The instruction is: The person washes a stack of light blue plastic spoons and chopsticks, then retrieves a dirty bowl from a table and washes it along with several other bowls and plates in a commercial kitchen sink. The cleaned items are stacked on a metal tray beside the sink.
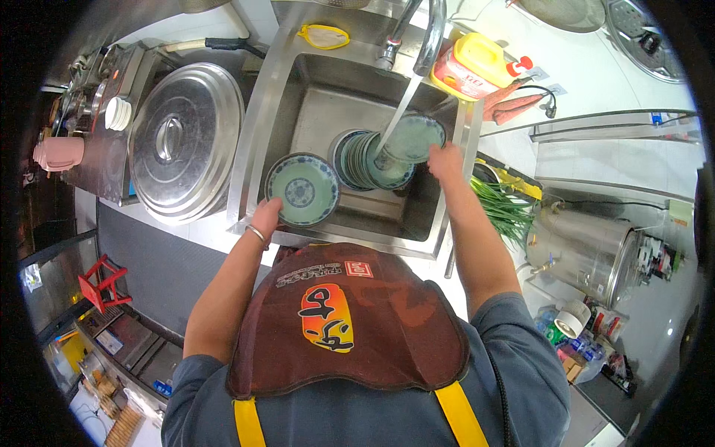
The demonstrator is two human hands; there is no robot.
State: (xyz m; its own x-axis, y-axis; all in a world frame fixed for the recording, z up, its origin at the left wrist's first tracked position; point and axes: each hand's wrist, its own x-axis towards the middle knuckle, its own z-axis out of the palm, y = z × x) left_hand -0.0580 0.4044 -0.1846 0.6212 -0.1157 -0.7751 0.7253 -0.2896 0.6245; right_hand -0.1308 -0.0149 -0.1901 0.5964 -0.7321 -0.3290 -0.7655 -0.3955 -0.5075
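Observation:
My left hand (267,216) grips the near-left rim of a green plate with a blue patterned border (302,190), held over the left side of the steel sink (447,195). On the right, my right hand (446,162) pinches the edge of another green plate (414,138) beside the running stream. A leaning stack of similar plates (357,159) rests in the sink between my hands. Water pours from the chrome faucet (431,44) in front of the right-hand plate and onto the stack's right end.
A yellow detergent jug with a red pump (472,66) stands at the sink's back right corner. Left of the sink is a large lidded steel pot (187,142). Green stalks (499,209) lie to the right. A yellow-rimmed item (324,37) sits on the back ledge.

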